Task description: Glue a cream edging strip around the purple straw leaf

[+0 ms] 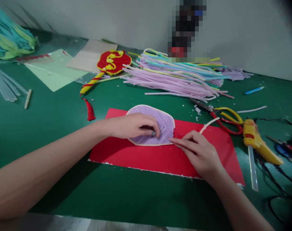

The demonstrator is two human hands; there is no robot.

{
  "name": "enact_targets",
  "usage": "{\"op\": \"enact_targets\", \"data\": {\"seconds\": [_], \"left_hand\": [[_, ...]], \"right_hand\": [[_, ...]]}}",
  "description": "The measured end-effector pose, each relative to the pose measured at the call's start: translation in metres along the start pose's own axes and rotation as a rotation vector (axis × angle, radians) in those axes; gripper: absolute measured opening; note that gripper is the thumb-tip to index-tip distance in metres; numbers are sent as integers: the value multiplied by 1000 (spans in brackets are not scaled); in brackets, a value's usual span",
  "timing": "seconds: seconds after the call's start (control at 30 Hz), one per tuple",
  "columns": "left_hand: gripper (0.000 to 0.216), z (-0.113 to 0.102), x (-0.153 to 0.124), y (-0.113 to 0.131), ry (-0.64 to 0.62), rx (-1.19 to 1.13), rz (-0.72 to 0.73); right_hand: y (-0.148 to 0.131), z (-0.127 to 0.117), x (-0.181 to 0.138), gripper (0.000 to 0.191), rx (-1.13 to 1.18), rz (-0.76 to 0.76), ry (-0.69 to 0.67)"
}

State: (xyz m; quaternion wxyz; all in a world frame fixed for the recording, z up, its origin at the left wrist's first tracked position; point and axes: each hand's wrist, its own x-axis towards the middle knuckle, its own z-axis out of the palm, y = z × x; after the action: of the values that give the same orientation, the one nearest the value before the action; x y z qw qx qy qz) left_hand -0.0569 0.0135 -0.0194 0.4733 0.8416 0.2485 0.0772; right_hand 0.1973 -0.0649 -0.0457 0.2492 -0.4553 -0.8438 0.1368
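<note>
A rounded purple panel (163, 123) made of rows of pipe cleaners, with a cream edging, lies on a red sheet (146, 158). My left hand (138, 125) rests over its left part, holding it down with curled fingers. That hand hides part of the panel. At the panel's lower right corner, my right hand (199, 150) pinches a cream pipe cleaner (209, 124) against the border. Its free end sticks up behind the knuckles. The stretch of it under my fingers is hidden.
Behind lie a pile of pipe cleaners (170, 77) and a red-and-yellow fan (114, 62) with a tassel. Scissors (223, 117), a yellow glue gun (259, 141) and dark cables (268, 176) are at right. Clear glue sticks (6, 83) lie at left.
</note>
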Motion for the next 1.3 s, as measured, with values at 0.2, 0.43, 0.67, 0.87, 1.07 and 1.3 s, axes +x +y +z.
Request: {"op": "enact_targets", "data": {"seconds": [0.2,0.43,0.67,0.87,1.07,1.3], "left_hand": [[20,-5,-2,-11,268,-640,-150],[16,-6,0,-8,231,-558,-158],[13,0,0,-5,83,-120,-106],[16,4,1,-2,59,-2,-57],[17,3,1,-3,51,33,-43],[16,4,1,1,30,102,-47]], "right_hand": [[1,1,-1,31,4,8,-2],[2,1,-1,30,10,-28,4],[0,0,0,30,12,-30,10],[0,0,0,30,-8,-30,3],[0,0,-1,31,2,-37,7],[0,0,0,32,6,-32,13]]}}
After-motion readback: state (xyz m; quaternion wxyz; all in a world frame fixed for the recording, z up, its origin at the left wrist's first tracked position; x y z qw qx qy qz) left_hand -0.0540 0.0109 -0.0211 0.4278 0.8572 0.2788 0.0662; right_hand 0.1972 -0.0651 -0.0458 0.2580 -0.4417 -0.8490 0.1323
